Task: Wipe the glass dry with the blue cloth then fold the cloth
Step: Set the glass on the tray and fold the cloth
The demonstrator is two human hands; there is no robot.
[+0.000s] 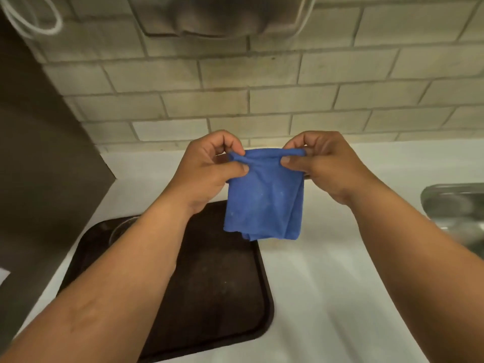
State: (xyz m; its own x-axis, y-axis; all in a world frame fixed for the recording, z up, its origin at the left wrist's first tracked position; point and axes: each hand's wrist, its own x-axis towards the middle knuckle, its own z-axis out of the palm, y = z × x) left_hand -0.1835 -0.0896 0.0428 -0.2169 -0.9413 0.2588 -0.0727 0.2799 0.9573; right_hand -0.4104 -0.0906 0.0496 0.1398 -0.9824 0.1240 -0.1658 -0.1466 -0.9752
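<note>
A dark tray lies at the lower middle of the frame on the white counter, and the rim of a glass peeks out on it from behind the left arm. Above the tray, in the middle of the frame, the left hand and the right hand each pinch a top corner of the blue cloth, which hangs down folded in the air. A shiny metal bowl sits at the right edge, too blurry to see inside, and a tiled wall fills the top.
</note>
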